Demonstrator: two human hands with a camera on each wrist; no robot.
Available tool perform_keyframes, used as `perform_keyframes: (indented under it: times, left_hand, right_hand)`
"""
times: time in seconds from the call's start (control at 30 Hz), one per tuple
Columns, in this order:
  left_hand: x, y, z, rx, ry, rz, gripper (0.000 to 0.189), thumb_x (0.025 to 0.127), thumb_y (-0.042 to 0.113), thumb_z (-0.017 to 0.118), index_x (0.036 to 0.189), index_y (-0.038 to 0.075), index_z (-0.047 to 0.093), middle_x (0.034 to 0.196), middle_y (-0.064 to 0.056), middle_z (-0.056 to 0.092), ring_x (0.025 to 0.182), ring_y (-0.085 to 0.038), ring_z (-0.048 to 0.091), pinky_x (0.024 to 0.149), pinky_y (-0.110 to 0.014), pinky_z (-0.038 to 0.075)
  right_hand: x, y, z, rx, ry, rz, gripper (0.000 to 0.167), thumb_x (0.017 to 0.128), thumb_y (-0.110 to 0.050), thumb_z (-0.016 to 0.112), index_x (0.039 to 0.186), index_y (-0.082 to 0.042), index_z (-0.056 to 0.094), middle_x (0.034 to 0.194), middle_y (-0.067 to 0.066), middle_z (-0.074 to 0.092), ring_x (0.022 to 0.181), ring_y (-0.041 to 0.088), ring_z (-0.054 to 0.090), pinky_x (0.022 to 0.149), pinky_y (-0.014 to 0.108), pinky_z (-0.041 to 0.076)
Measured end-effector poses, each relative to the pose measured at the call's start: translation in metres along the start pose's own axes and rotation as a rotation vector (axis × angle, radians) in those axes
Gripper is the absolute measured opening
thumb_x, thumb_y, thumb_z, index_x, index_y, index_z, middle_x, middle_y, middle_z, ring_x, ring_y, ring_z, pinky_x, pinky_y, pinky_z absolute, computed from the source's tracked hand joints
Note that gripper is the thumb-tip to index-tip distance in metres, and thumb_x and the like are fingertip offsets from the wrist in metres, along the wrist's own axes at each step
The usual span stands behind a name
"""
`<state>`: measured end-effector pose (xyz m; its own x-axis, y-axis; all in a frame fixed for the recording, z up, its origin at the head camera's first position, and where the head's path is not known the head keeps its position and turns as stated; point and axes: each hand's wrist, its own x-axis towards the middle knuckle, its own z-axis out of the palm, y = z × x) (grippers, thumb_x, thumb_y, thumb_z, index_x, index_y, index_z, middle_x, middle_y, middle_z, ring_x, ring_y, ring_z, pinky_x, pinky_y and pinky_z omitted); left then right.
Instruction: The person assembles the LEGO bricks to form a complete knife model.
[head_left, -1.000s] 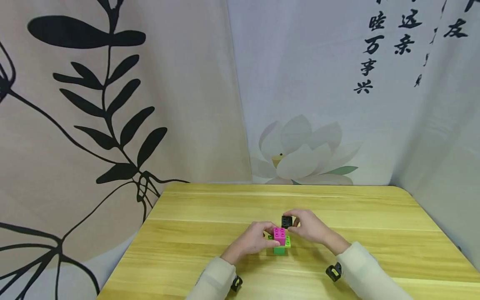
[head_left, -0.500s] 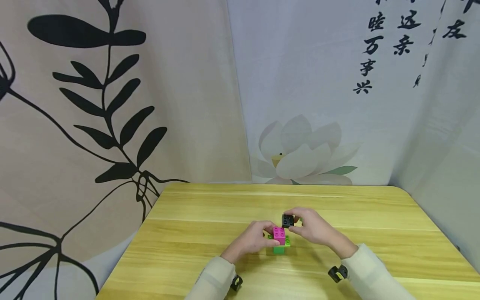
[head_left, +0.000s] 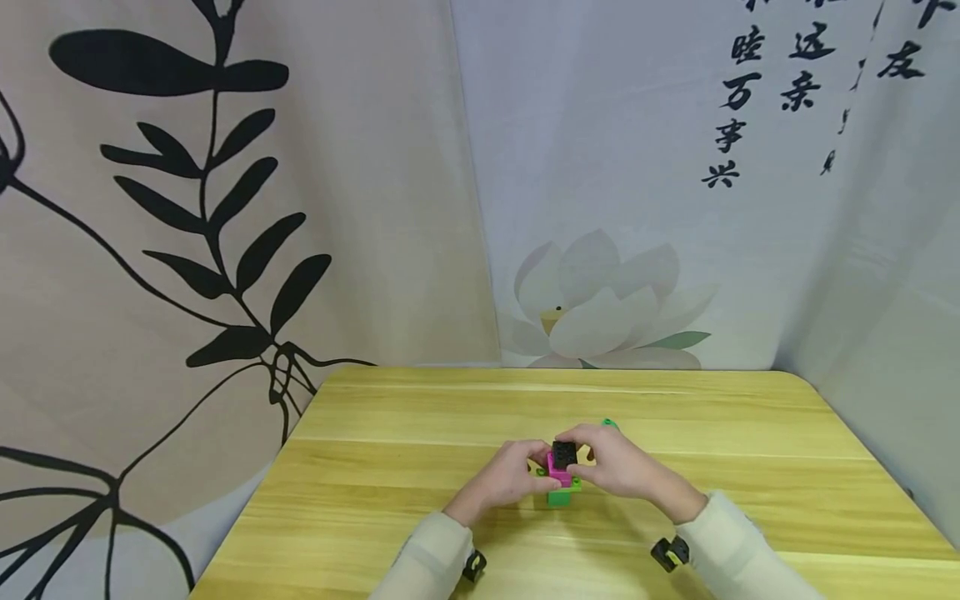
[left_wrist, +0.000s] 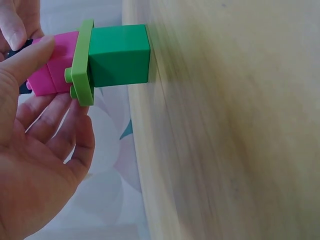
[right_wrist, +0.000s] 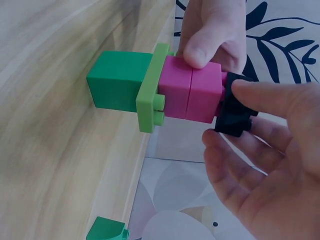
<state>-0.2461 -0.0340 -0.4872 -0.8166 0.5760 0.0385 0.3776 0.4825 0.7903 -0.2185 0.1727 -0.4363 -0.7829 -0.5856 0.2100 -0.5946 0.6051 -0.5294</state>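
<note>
A toy-brick stack stands on the table: a green brick (right_wrist: 117,80) at the bottom, a wider lime plate (right_wrist: 150,97) over it, then two pink bricks (right_wrist: 200,95). My left hand (head_left: 504,477) pinches the pink bricks from the left, its thumb (left_wrist: 37,55) on their near face. With thumb and fingers my right hand (head_left: 622,467) holds a black brick (right_wrist: 232,107) at the top of the stack. It sits slightly askew over the upper pink brick, with some pink studs showing between the two.
Another green brick (right_wrist: 105,230) lies on the wooden table (head_left: 375,483) behind the right hand. Black wrist devices (head_left: 670,552) hang under both sleeves. A printed curtain (head_left: 405,208) rises behind the table's far edge.
My right hand has brought the black brick left and toward me, from behind the stack to over the pink bricks. The left hand keeps its grip. The loose green brick has come into view.
</note>
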Motion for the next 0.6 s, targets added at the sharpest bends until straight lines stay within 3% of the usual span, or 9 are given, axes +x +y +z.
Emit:
perform_keyframes:
  times: [0.2,0.6]
  left_hand:
    - [-0.0037,0.0003,-0.0008,-0.034,0.015,0.000,0.031,0.080,0.034,0.077,0.106,0.022,0.066,0.090,0.015,0.064,0.083,-0.005,0.057,0.070,-0.023,0.047]
    - [-0.0035,0.0021,-0.0012,-0.030,0.026,0.018,0.025,0.082,0.035,0.074,0.102,0.022,0.068,0.090,0.016,0.064,0.084,-0.003,0.058,0.071,-0.022,0.047]
  right_hand:
    - [-0.0001,0.0004,0.0011,-0.003,-0.003,-0.016,0.036,0.086,-0.016,0.071,0.119,-0.005,0.062,0.105,-0.002,0.065,0.092,0.012,0.059,0.067,0.027,0.048]
    - [0.0022,-0.0013,0.0020,-0.015,0.008,-0.008,0.035,0.083,-0.016,0.074,0.116,-0.007,0.064,0.102,-0.004,0.065,0.089,0.009,0.059,0.067,0.027,0.049]
